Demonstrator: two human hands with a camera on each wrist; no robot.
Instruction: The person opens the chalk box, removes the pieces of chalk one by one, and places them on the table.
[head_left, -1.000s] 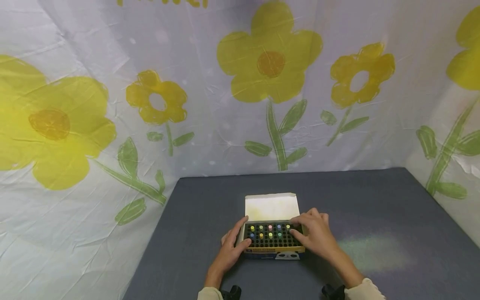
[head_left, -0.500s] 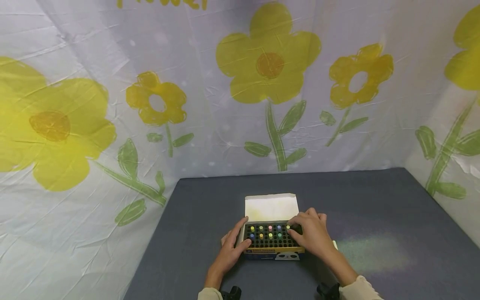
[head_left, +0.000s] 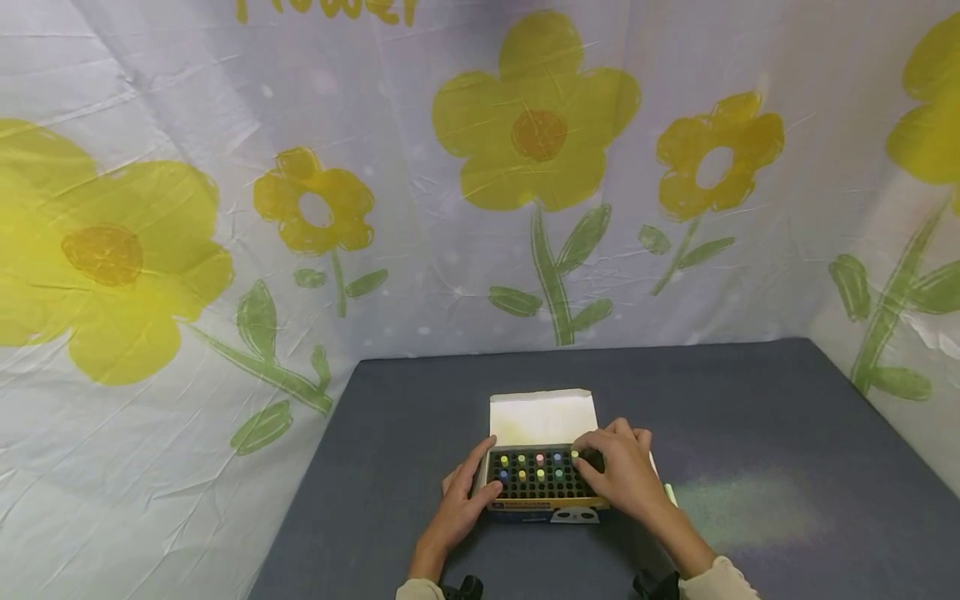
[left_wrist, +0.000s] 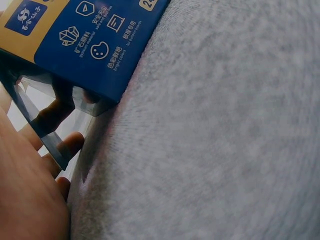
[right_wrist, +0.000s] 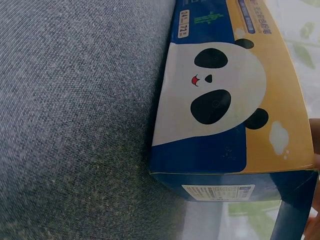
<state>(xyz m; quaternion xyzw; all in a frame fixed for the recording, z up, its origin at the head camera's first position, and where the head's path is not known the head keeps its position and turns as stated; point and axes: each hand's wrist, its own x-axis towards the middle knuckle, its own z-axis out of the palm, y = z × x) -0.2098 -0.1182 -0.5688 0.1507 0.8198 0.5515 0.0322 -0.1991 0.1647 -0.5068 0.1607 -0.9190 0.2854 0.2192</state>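
Observation:
An open chalk box with a blue and yellow front and a panda stands on the dark table, its white lid raised at the back. Inside is a black holder full of round holes, with coloured chalk sticks standing in two rows at the back. My left hand grips the box's left end, thumb at the front corner. With thumb and forefinger, my right hand pinches a yellow chalk stick at the right of the back row. That hand covers the holder's right end.
A pale green stick-like thing lies right of my right wrist, partly hidden. Dark cloth covers the table. Behind it hangs a white backdrop printed with yellow flowers.
My right hand has shifted slightly left to the yellow chalk stick. The pale green thing has come into sight beside the wrist. My left hand and the box stay put.

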